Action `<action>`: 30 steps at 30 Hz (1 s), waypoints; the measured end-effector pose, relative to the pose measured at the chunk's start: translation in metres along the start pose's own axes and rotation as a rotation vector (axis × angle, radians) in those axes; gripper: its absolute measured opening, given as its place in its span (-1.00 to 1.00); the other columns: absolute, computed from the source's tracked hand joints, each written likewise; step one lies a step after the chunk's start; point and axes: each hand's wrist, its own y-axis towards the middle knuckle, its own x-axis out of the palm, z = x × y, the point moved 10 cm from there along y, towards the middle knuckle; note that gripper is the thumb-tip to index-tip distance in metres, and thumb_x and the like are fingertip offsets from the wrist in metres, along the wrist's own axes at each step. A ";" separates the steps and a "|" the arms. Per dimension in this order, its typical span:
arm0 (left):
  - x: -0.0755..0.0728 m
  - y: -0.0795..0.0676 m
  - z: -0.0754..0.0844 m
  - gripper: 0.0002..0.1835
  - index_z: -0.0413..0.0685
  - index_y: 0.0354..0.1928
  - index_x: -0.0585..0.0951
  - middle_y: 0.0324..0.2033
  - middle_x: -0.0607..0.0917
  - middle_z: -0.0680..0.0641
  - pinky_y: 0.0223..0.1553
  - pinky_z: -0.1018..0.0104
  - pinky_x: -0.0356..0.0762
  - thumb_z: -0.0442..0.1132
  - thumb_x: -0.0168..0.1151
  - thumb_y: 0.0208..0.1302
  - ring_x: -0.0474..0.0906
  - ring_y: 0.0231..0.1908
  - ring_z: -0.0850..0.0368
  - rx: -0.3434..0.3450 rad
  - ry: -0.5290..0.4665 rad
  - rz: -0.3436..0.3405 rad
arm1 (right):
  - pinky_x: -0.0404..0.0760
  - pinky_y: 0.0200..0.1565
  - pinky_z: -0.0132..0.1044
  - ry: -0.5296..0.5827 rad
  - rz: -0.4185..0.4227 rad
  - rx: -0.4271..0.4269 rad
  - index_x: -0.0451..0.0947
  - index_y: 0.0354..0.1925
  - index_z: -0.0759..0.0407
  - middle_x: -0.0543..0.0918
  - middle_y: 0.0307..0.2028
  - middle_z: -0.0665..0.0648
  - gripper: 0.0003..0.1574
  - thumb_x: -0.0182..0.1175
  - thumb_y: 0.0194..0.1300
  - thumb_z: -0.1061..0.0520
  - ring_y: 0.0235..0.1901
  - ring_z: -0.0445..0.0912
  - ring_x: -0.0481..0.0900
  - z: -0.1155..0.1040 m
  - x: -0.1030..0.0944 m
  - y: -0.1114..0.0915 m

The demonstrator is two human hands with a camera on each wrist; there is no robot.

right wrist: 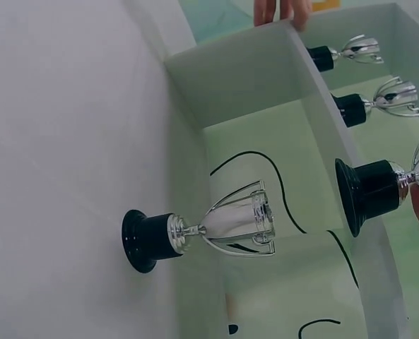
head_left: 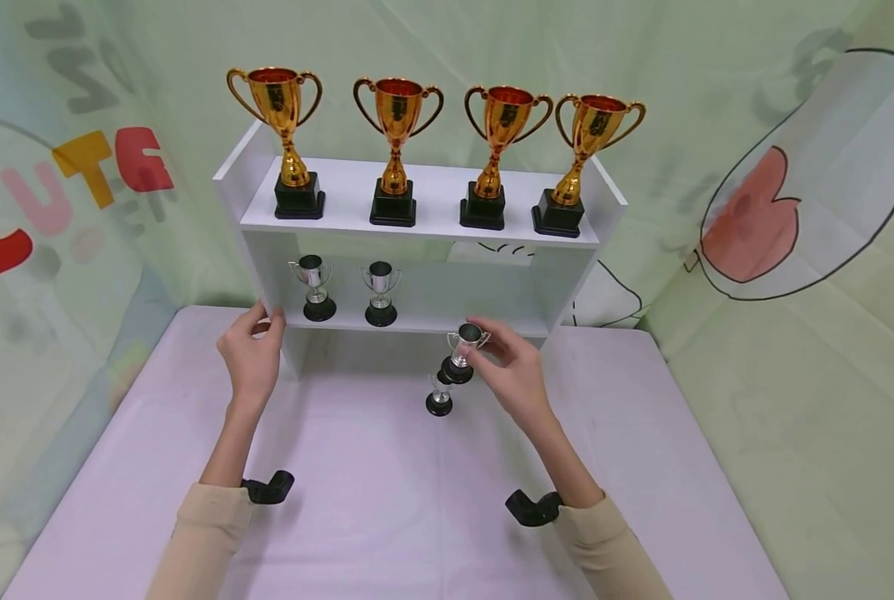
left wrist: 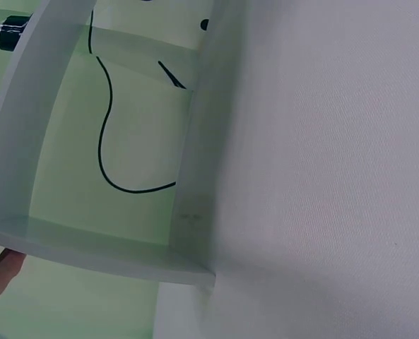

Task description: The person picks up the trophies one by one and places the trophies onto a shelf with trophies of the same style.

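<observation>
My right hand [head_left: 514, 375] pinches a small silver trophy cup [head_left: 466, 337] with a black base, held upright just in front of the middle shelf's edge. In the right wrist view that silver trophy [right wrist: 379, 189] is at the right edge. Beneath it, another small silver trophy [head_left: 439, 402] stands on the table, partly hidden in the head view. My left hand [head_left: 252, 350] grips the left side panel of the white shelf unit [head_left: 447, 321] at middle-shelf height. Two more silver trophies, one nearer the left [head_left: 315, 287] and one beside it [head_left: 381, 293], stand on the middle shelf.
Along the top shelf stand several larger gold trophies [head_left: 396, 117] with black square bases. The shelf unit rests at the back of a table with a pale lilac cloth [head_left: 387, 517]. Behind hangs a pale green curtain [head_left: 447, 33] with printed letters and drawings.
</observation>
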 end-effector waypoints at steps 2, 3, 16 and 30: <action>0.000 0.000 -0.001 -0.78 -0.16 -0.05 0.78 -0.19 0.81 -0.22 -0.34 0.72 0.43 -0.29 0.24 0.39 0.52 -0.42 0.62 -0.001 -0.002 0.002 | 0.65 0.07 -0.44 0.002 -0.004 0.006 0.58 0.18 0.42 0.69 0.01 0.35 -0.46 0.40 0.22 0.40 -0.11 -0.25 0.67 0.000 0.001 0.002; 0.000 0.000 -0.001 -0.78 -0.16 -0.05 0.79 -0.19 0.82 -0.22 -0.34 0.72 0.43 -0.30 0.24 0.38 0.52 -0.42 0.62 -0.002 -0.002 0.004 | 0.64 0.07 -0.44 0.000 -0.006 0.010 0.57 0.19 0.42 0.68 0.02 0.35 -0.45 0.40 0.23 0.40 -0.11 -0.26 0.67 0.000 0.001 0.003; -0.001 0.000 -0.001 -0.76 -0.14 -0.02 0.79 -0.19 0.82 -0.20 -0.34 0.73 0.42 -0.30 0.25 0.36 0.55 -0.42 0.55 -0.011 0.006 0.011 | 0.65 0.07 -0.44 -0.005 -0.019 0.020 0.57 0.20 0.40 0.68 0.00 0.33 -0.45 0.40 0.25 0.36 -0.12 -0.21 0.67 -0.007 0.008 0.022; 0.000 0.000 -0.001 -0.76 -0.16 0.00 0.78 -0.18 0.81 -0.21 -0.31 0.72 0.41 -0.30 0.26 0.37 0.49 -0.41 0.62 -0.015 0.012 0.004 | 0.67 0.01 -0.43 -0.010 -0.028 0.054 0.59 0.22 0.29 0.70 -0.02 0.27 -0.46 0.41 0.28 0.27 -0.11 -0.17 0.68 -0.009 0.014 0.040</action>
